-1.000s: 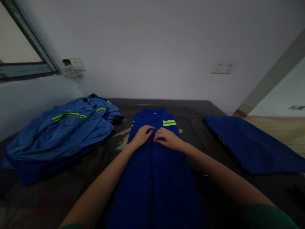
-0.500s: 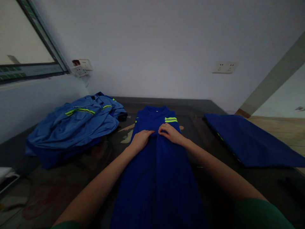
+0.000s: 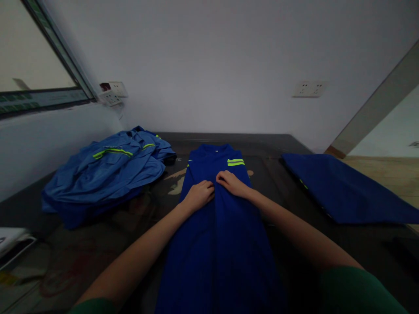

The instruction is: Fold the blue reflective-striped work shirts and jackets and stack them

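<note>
A dark blue work jacket (image 3: 235, 235) lies lengthwise on the table in front of me, its collar at the far end and its sides drawn in to a narrow strip. Yellow-green reflective stripes cross its chest. Both my hands are at its centre front seam, below the stripes. My left hand (image 3: 200, 194), fingers curled, grips the cloth just left of the seam. On the other side, my right hand (image 3: 231, 182) pinches the cloth between thumb and fingers. The fingertips are close together but apart. The cloth's near end runs out of view.
A rumpled pile of lighter blue garments (image 3: 111, 170) lies on the left of the dark table (image 3: 268, 141). A folded blue garment (image 3: 347, 187) rests at the right edge. At the lower left is a white device (image 3: 15, 242). Wall sockets (image 3: 309, 89) sit above the table.
My left hand's fingers have curled in from a straighter pose, close to the seam. My right hand has shifted slightly left. The jacket lies nearly the same.
</note>
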